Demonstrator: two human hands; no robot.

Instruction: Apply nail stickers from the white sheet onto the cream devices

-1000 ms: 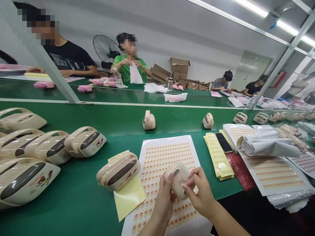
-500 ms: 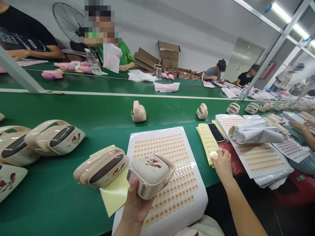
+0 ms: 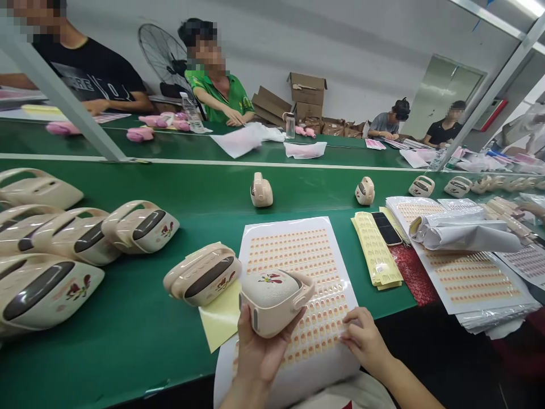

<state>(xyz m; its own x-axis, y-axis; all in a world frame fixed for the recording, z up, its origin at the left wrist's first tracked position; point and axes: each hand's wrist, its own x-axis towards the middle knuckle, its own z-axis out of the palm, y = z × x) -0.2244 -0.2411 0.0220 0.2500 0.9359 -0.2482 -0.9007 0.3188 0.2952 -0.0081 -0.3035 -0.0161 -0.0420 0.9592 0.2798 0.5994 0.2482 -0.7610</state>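
My left hand (image 3: 266, 355) is closed around a beige portable speaker (image 3: 272, 312) with a carry handle, a grey mesh face and a red printed figure. It is held tilted over a white sheet of small orange stickers (image 3: 293, 250). At the sheet's right edge is my right hand (image 3: 364, 338), thumb and fingertips pinched together; whatever they hold is too small to make out. Another speaker (image 3: 204, 272) stands left of the held one, partly on a yellow backing paper (image 3: 221, 318). Yellow label strips (image 3: 377, 250) lie beyond my right hand.
Several speakers (image 3: 140, 227) are grouped at the left, and more stand along the green belt (image 3: 306, 187). A black phone (image 3: 386, 228) and stacked sticker sheets (image 3: 477, 278) lie at the right. A metal post (image 3: 80, 96) rises at left. Co-workers sit across the bench.
My right hand has moved from the yellow label strips down and left to the sticker sheet's edge. The left hand still holds the speaker, now turned slightly. The view has swung left.
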